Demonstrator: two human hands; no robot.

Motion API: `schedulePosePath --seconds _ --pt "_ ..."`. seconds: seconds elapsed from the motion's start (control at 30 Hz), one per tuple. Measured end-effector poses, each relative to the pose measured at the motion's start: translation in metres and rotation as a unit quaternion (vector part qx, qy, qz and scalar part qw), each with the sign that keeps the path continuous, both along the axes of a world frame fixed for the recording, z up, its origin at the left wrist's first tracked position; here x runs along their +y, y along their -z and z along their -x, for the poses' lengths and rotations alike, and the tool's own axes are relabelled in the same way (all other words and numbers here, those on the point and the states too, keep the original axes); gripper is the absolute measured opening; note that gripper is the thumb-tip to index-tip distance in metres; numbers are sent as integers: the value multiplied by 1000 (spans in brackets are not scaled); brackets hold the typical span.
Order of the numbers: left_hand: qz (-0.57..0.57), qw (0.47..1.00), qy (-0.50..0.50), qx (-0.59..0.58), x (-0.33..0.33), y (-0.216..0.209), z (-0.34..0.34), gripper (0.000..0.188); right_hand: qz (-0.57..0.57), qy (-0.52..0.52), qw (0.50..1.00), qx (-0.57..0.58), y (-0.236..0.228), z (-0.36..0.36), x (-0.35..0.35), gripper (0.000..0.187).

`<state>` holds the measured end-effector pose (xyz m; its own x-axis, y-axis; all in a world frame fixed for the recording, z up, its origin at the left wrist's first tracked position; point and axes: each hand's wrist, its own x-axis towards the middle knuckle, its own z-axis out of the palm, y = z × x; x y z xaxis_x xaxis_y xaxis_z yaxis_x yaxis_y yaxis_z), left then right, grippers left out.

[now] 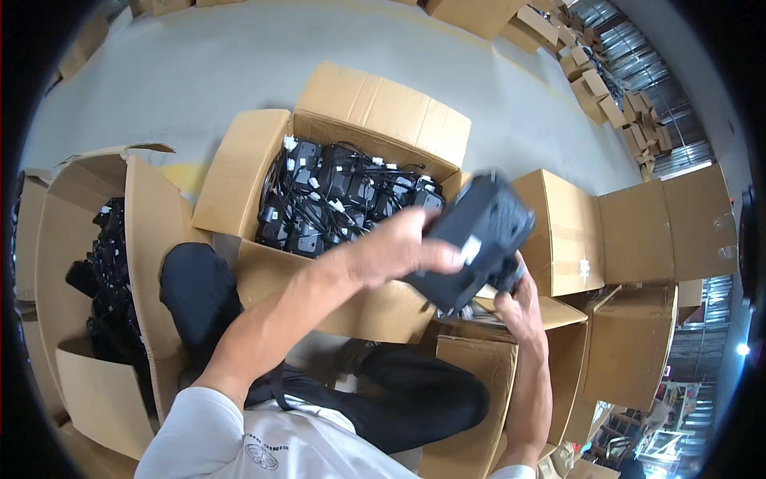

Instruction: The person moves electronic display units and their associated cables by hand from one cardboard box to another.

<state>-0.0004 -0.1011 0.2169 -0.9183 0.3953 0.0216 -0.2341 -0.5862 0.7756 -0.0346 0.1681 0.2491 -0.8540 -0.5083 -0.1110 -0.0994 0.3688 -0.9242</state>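
A boxy black plastic device (487,227) with a small white label is raised over the right side of an open cardboard box (383,104); motion blurs it. My left hand (403,247) grips its left side, thumb across the near face. At its lower right, my right hand (523,303) closes its fingers round a dark part at the device's edge. Whether that part belongs to the device is hard to see. Inside the open box lie several similar black devices (339,172) with tangled black cables and white connectors.
A tall open carton (144,263) with black parts (112,295) stands at my left. More open cartons (570,231) crowd my right side, flaps spread out. My bent knees (447,395) are close to the middle box. Further cartons (598,92) are piled along the far right wall.
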Motion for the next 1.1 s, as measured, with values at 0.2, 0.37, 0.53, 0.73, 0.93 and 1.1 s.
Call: schedulePosePath --seconds 0.2,0.37,0.53,0.73,0.93,1.1 --pt "-46 995 -83 -30 -55 41 79 50 6 57 988 -140 31 49 -68 47" --pt "87 972 -148 -161 -36 195 106 46 -251 17 967 49 76 91 -26 52" --pt "291 917 -158 -224 -27 294 111 47 -310 -35 943 114 35 47 -1 53" --pt "405 886 -184 -130 28 308 131 52 -137 320 938 14 -5 -42 181 41" --pt "456 854 -194 -159 -36 323 138 79 -196 444 874 -2 89 -79 333 40" --pt "668 669 -321 64 3 293 114 48 -376 375 838 -123 227 -171 446 34"
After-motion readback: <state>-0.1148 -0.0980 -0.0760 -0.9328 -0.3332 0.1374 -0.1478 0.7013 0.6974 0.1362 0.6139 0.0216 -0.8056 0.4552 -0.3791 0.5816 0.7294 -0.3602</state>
